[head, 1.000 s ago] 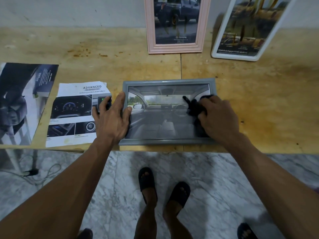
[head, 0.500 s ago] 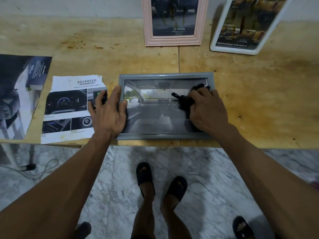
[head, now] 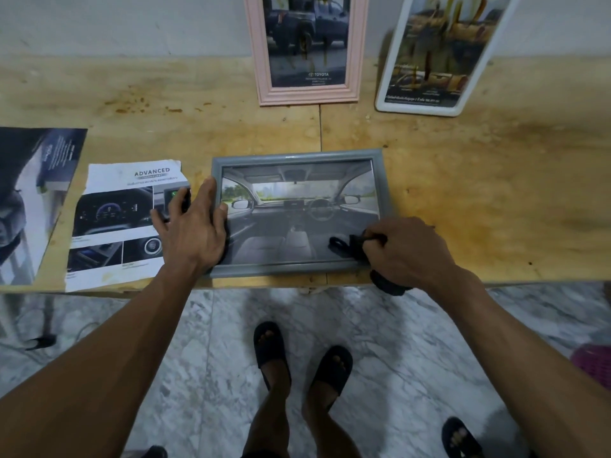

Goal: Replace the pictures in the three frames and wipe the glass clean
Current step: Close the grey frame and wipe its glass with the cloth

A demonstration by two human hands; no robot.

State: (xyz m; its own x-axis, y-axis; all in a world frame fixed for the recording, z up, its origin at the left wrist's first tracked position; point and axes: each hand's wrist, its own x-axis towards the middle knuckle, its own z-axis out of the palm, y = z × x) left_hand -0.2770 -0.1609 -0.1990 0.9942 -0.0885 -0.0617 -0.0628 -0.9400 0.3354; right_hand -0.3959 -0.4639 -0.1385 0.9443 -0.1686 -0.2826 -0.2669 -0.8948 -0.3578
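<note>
We have the grey frame (head: 299, 213) flat at the desk's (head: 479, 193) near edge, glass up over a car-interior print. Our left hand (head: 195, 226), fingers spread, presses its nine o'clock side, likely to stop sliding. Our right hand (head: 410, 249) bunches the soft black cloth (head: 350, 244) at five o'clock, wiping. Pink frame (head: 307, 51) and white frame (head: 436, 54) lean at twelve and one.

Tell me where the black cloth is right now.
In the head view, the black cloth is gripped in the right hand, at the near right corner of the grey frame lying flat on the wooden table.
</note>
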